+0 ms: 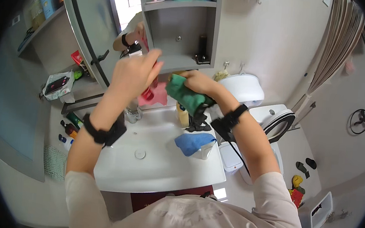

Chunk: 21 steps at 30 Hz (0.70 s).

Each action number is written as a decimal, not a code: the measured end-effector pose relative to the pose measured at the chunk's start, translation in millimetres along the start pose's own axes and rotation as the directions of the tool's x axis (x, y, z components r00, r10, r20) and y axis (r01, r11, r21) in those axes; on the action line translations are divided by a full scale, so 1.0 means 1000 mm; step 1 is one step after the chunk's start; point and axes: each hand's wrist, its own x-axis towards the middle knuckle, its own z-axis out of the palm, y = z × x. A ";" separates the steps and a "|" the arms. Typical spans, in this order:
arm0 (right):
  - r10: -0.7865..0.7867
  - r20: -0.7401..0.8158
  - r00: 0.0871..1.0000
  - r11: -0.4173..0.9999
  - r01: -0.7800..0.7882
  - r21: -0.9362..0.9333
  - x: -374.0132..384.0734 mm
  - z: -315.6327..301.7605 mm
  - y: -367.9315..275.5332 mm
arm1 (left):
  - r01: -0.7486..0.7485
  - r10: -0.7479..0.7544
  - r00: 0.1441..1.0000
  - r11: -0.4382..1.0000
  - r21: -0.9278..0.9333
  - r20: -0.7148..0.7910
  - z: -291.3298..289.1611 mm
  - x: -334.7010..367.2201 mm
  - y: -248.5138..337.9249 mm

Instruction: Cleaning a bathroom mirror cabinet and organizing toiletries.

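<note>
Above the back of the white washbasin point(160, 168), my left hand point(134, 73) is raised with its fingers curled. A glossy red, narrow thing point(148, 94) hangs below these fingers; it appears to be in their grip, but its kind is blurred. To the right, my right hand point(198, 81) is closed on a bunched green cloth point(184, 93). A pink cloth or sheet point(161, 95) shows behind the red thing. Below the green cloth, a pale yellow bottle point(183, 115) stands on the basin's back ledge beside a crumpled black item point(199, 125).
A blue cloth point(193, 143) drapes over the basin's right side. The tap point(133, 113) stands below my left wrist. An open grey cabinet point(179, 31) with a mirrored door is ahead. A toilet point(277, 122) and a white bin point(231, 156) stand right; several bottles point(69, 129) are left.
</note>
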 end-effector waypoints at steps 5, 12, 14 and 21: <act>0.019 -0.071 0.997 1.000 -0.020 -0.002 -0.075 -0.004 0.042 | -0.067 0.065 0.998 0.991 0.116 0.021 0.064 0.073 -0.002; 0.107 -0.112 0.988 0.988 -0.092 0.127 -0.160 -0.015 0.060 | -0.050 -0.057 0.948 0.945 0.324 0.314 0.141 0.106 -0.029; 0.130 -0.116 0.985 0.979 -0.110 0.169 -0.169 -0.017 0.066 | -0.013 -0.118 0.930 0.936 0.353 0.349 0.148 0.103 -0.033; 0.090 -0.164 0.982 0.966 -0.046 0.254 -0.172 -0.011 0.080 | 0.079 -0.208 0.955 0.868 0.490 0.214 0.164 0.094 -0.048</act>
